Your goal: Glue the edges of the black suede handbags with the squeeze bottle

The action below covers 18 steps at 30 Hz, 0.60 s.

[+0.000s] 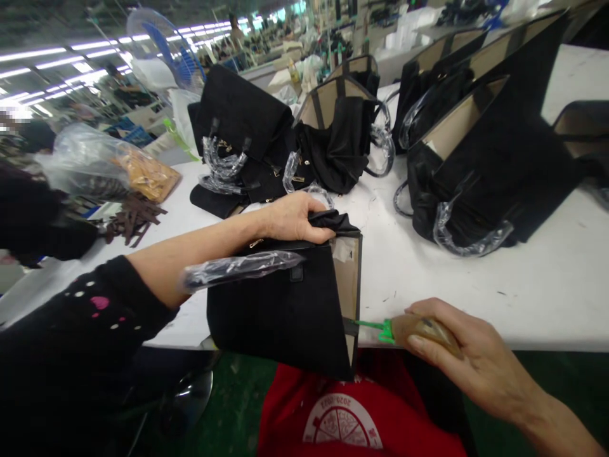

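Note:
A black handbag (pixel 273 311) lies on its side across the table's front edge, its opening turned to the right and the beige inside showing. My left hand (pixel 297 217) is closed on the bag's upper edge, thumb by the opening and bunched black cloth under the fingers. A plastic-wrapped handle (pixel 242 266) stands out from the bag's side. In my right hand (pixel 469 355) is a brownish squeeze bottle (pixel 423 333) with a thin green nozzle. The nozzle's tip meets the dark strip at the bag's opening; whether it touches is unclear.
Several black bags with wrapped handles stand at the back (pixel 242 114) and right (pixel 495 165) of the white table (pixel 380 285). Dark strips (pixel 133 219) and a clear plastic bag (pixel 85 155) lie at left, near a person's dark sleeve (pixel 42 216). A fan (pixel 164 47) stands behind.

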Available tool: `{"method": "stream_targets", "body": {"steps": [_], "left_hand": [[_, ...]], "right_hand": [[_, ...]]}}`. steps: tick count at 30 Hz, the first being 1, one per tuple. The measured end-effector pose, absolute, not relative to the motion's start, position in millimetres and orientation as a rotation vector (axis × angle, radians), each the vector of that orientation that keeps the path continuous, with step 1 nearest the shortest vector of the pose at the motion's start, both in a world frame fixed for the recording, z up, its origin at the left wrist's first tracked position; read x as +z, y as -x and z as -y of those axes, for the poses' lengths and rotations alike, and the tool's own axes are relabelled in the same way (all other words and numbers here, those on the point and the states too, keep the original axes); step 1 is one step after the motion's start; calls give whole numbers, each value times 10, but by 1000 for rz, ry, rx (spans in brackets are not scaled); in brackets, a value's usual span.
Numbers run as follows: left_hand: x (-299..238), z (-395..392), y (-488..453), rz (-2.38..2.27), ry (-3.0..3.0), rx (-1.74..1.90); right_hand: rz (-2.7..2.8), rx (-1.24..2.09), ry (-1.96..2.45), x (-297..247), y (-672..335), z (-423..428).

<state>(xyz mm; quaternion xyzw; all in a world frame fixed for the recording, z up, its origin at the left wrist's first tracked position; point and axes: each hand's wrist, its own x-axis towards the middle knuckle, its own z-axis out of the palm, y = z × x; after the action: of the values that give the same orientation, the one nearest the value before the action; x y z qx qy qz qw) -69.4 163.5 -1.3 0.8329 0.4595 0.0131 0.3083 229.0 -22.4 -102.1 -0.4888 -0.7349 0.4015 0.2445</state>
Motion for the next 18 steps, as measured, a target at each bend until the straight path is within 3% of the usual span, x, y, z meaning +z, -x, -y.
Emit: {"method": "stream_targets", "body": {"steps": [6, 15, 18], "left_hand": [[498, -1389, 588, -1378, -2430, 211], [251, -903, 734, -1560, -2400, 420], [221, -827, 752, -1538, -2459, 442]], "right_hand": [[2058, 607, 1273, -1150, -2248, -177], [1975, 891, 1391, -1159, -2308, -307], [1954, 788, 1389, -1108, -2281, -329]]}}
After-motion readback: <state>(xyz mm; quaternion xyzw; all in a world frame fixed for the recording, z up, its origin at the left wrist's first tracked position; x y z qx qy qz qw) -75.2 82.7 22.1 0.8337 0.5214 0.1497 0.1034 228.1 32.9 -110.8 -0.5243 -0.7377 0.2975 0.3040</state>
